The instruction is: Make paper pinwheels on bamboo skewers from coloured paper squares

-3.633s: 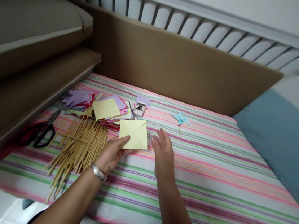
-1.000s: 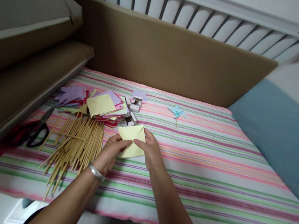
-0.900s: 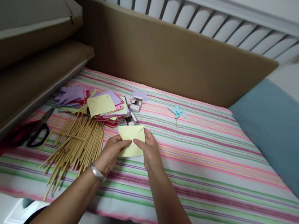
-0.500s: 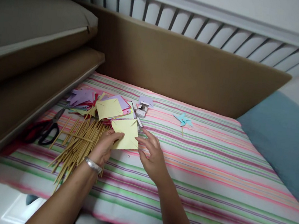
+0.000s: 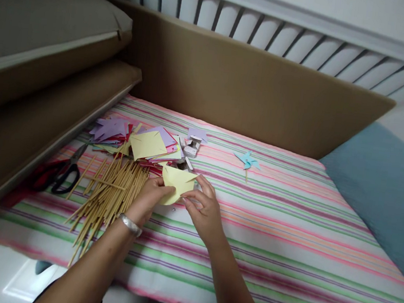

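A pale yellow paper square (image 5: 178, 182) with cut corners is pinched between both hands just above the striped mattress (image 5: 288, 231). My left hand (image 5: 149, 201), a silver bracelet on its wrist, grips the sheet's left edge. My right hand (image 5: 202, 210) pinches the lower right part, where a flap is bent over. Immediately left of my left hand lies a heap of wooden sticks (image 5: 110, 196).
A pile of coloured paper squares (image 5: 140, 143) and small white boxes (image 5: 189, 149) lie behind the hands. Scissors with red and black handles (image 5: 57, 173) rest at the left edge. A finished blue pinwheel (image 5: 247, 161) lies farther back. Brown cushions (image 5: 41, 82) and a blue pillow (image 5: 385, 189) flank the mattress.
The flat yellow square was first held by my left hand alone. My right hand came in, let go briefly, and now pinches it again, with the paper bent out of its flat shape.
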The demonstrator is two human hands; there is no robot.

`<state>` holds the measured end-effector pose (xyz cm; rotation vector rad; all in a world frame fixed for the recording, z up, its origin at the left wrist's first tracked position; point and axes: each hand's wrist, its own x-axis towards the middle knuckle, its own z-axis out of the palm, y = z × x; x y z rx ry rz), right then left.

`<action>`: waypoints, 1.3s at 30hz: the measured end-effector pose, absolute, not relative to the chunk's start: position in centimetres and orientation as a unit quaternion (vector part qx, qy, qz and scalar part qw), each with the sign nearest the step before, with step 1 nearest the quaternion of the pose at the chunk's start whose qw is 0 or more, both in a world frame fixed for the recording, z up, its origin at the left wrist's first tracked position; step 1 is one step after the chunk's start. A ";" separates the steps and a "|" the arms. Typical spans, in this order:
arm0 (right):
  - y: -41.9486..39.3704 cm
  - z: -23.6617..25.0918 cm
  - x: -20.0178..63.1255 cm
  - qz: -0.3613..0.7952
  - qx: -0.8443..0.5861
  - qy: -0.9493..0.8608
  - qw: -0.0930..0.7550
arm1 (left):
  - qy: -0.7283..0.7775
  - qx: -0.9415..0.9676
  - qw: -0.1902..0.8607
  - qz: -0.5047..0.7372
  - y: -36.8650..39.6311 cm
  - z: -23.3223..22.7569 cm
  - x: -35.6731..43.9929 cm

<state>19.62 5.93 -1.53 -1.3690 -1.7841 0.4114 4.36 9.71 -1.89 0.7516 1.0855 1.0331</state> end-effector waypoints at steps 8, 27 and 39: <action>6.1 -1.8 19.3 0.199 -0.582 -0.658 0.434 | 0.463 0.349 0.708 0.404 9.3 -2.1 5.0; 6.1 -1.5 19.5 0.217 -0.625 -0.623 0.417 | 0.460 0.382 0.708 0.376 9.5 -2.1 4.8; 5.9 0.6 22.3 0.514 -0.571 -0.531 0.357 | 0.413 0.560 0.676 0.242 9.1 -2.7 5.1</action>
